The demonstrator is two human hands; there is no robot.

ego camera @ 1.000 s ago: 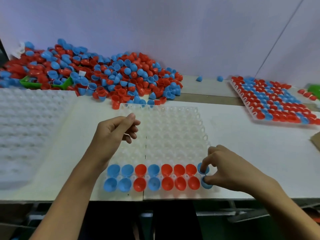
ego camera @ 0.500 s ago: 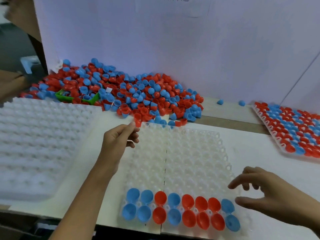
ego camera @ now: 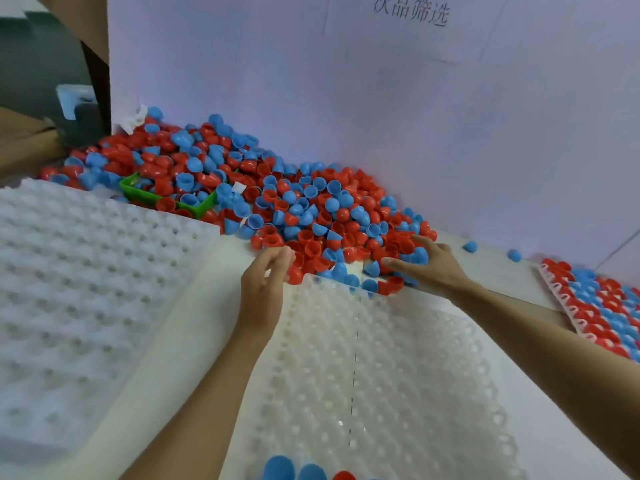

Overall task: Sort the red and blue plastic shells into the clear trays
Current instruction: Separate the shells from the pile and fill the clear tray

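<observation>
A big pile of red and blue plastic shells (ego camera: 311, 209) lies against the back wall. In front of it lies the clear tray (ego camera: 398, 375), its cups mostly bare, with a few blue shells (ego camera: 278, 468) and a red shell (ego camera: 343, 476) in its near row. My left hand (ego camera: 265, 282) reaches to the pile's near edge, its fingertips against a red shell (ego camera: 295, 273). My right hand (ego camera: 427, 268) lies spread over the pile's front right part, a blue shell (ego camera: 419, 256) between thumb and fingers. I cannot see either hand closed round a shell.
A stack of clear trays (ego camera: 76, 289) lies on the left. A filled tray of red and blue shells (ego camera: 602, 306) sits at the right edge. A green basket (ego camera: 202, 206) is half buried in the pile. Two loose blue shells (ego camera: 469, 246) lie by the wall.
Both hands have moved forward from the tray to the pile; the right hand left the near row of filled cups. The camera has tilted up and closer.
</observation>
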